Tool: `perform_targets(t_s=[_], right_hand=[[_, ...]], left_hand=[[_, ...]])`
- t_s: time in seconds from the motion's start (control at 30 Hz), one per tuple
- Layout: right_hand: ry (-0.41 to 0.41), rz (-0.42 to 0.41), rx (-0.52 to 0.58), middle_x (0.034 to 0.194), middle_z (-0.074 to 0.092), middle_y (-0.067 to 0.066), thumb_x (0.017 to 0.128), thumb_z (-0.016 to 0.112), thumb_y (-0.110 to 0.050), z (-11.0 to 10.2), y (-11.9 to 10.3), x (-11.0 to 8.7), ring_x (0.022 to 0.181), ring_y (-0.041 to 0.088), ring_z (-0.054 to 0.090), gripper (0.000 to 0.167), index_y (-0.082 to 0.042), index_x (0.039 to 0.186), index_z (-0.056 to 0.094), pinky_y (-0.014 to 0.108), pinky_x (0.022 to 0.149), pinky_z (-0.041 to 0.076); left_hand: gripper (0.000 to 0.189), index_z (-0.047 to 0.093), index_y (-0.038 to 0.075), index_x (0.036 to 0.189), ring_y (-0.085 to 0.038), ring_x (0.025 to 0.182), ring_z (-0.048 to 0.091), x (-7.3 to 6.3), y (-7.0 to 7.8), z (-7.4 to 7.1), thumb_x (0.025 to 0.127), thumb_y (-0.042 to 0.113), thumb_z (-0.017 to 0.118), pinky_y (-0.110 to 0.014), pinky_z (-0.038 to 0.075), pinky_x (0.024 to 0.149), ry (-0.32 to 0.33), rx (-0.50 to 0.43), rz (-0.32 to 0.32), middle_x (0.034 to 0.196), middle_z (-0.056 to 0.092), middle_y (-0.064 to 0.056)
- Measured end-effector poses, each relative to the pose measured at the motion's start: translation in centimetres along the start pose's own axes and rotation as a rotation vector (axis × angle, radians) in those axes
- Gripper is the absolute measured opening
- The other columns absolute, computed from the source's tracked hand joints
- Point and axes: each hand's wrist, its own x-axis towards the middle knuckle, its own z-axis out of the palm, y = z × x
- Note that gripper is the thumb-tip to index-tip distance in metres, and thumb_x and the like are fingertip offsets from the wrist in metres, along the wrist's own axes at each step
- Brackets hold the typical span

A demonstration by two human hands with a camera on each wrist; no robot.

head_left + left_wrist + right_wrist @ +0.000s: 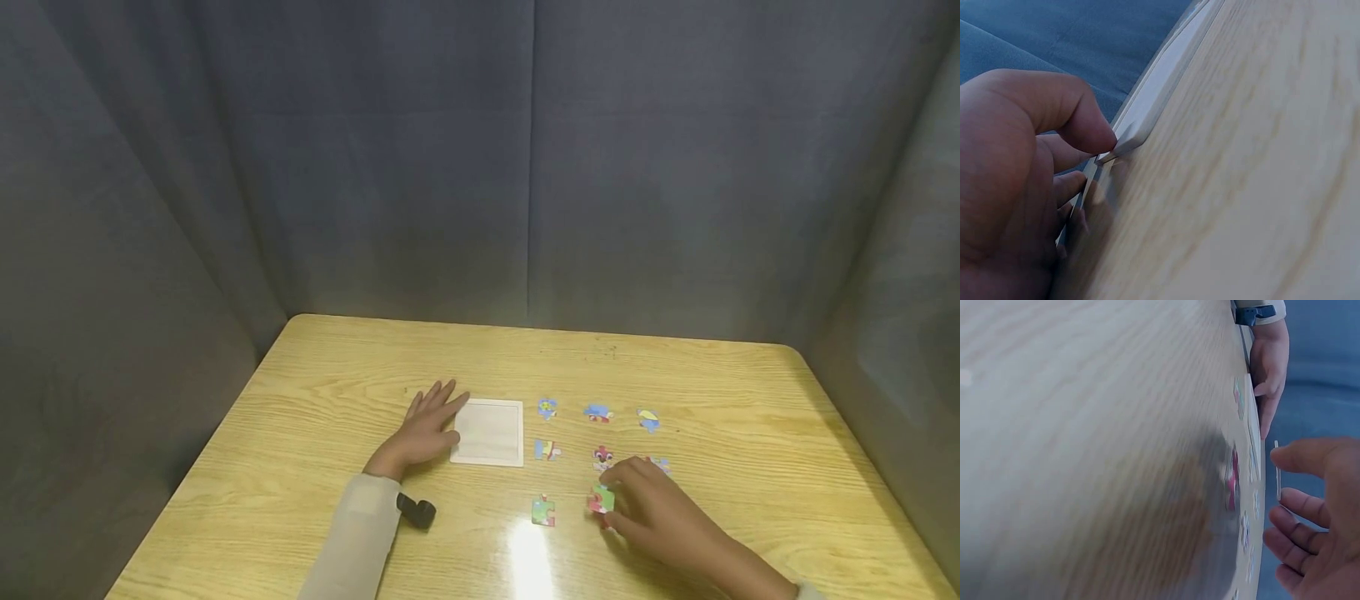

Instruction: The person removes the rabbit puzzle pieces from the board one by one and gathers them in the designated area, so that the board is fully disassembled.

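Note:
My right hand (660, 508) pinches a green and red jigsaw piece (602, 498) between thumb and fingers. In the right wrist view the piece (1278, 475) shows edge-on, raised over the table, with a pink-printed piece (1233, 478) lying below. My left hand (423, 429) lies at the left side of a shallow white puzzle tray (487, 462), fingers stretched out and spread. Its thumb touches the tray's edge in the left wrist view, near the corner (1135, 137). Bare pale board shows inside the tray's rim.
Right of the tray lie several loose pieces in rough rows, among them a blue one with a yellow flower (547, 407), a face piece (602, 457) and a green one (543, 511). The wooden table (300, 467) backs onto a dark curtain (390, 167).

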Motion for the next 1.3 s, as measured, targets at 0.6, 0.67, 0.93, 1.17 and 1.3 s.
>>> perform_targets(t_s=[0.6, 0.67, 0.93, 1.17, 1.3], right_hand=[[0.034, 0.043, -0.094, 0.113, 0.052, -0.019, 0.087, 0.073, -0.033, -1.4, 2.6, -4.2, 0.105, 0.005, 0.05, 0.033, -0.025, 0.115, 0.058, 0.036, 0.085, 0.051], [0.035, 0.039, -0.093, 0.114, 0.052, -0.019, 0.088, 0.073, -0.032, -1.5, 2.8, -4.4, 0.106, 0.005, 0.049, 0.032, -0.027, 0.115, 0.057, 0.036, 0.086, 0.051], [0.057, 0.042, -0.129, 0.12, 0.051, -0.017, 0.084, 0.077, -0.027, -1.8, 3.4, -5.0, 0.111, 0.009, 0.049, 0.036, -0.025, 0.115, 0.059, 0.04, 0.087, 0.052], [0.055, 0.062, -0.116, 0.123, 0.049, -0.013, 0.084, 0.077, -0.028, -1.7, 4.0, -5.5, 0.112, 0.01, 0.045, 0.034, -0.03, 0.112, 0.058, 0.041, 0.088, 0.051], [0.068, 0.039, -0.124, 0.123, 0.05, -0.011, 0.083, 0.078, -0.023, -1.6, 4.2, -5.8, 0.112, 0.01, 0.044, 0.034, -0.032, 0.11, 0.058, 0.04, 0.087, 0.05]], left_hand=[[0.072, 0.028, 0.018, 0.155, -0.026, 0.149, -0.006, 0.2, -0.2, 0.1, 0.087, 0.025, 0.049, -0.049, -0.013, 0.116, -0.007, -0.014, 0.006, 0.163, 0.006, -0.009], [0.072, 0.028, 0.018, 0.155, -0.026, 0.149, -0.006, 0.2, -0.2, 0.1, 0.087, 0.025, 0.049, -0.049, -0.013, 0.116, -0.007, -0.014, 0.005, 0.163, 0.006, -0.009], [0.072, 0.028, 0.017, 0.155, -0.028, 0.149, -0.005, 0.1, -0.2, 0.1, 0.086, 0.025, 0.049, -0.049, -0.012, 0.116, -0.005, -0.006, 0.005, 0.163, 0.006, -0.009], [0.071, 0.029, 0.016, 0.154, -0.027, 0.149, -0.005, 0.1, -0.2, 0.2, 0.086, 0.024, 0.049, -0.049, -0.012, 0.116, 0.0, -0.013, 0.004, 0.163, 0.008, -0.009], [0.071, 0.029, 0.017, 0.155, -0.027, 0.149, -0.005, 0.1, -0.2, 0.2, 0.087, 0.025, 0.048, -0.049, -0.012, 0.116, 0.001, -0.004, 0.004, 0.163, 0.007, -0.009]])
